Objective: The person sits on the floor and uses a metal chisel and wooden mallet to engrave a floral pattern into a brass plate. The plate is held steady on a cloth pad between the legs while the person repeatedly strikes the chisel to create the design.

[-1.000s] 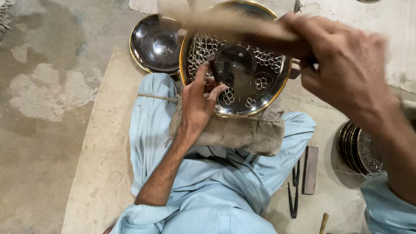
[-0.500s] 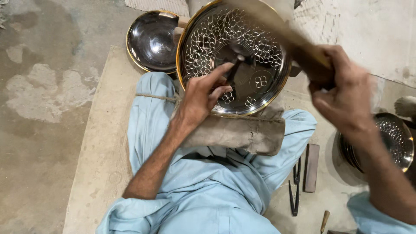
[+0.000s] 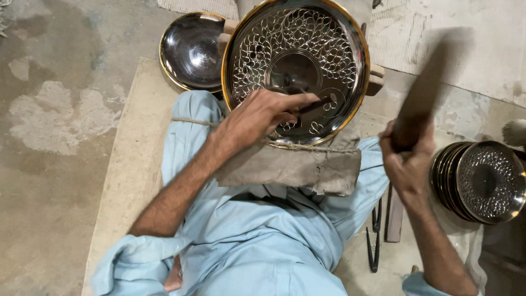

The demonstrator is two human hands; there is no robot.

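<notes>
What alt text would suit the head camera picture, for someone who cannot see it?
Seen from above, a seated person's left hand holds a thin tool against a pierced metal bowl, while the right hand raises a blurred wooden mallet. A plain bowl and stacked pierced bowls sit nearby.

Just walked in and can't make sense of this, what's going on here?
A person sits on the floor with a large round metal tray, pierced in a leafy pattern, propped over their lap. The left hand holds a thin dark punch against the tray's face. The right hand grips a wooden mallet, raised and blurred. A plain shiny bowl lies behind, and a stack of pierced trays sits to the right.
</notes>
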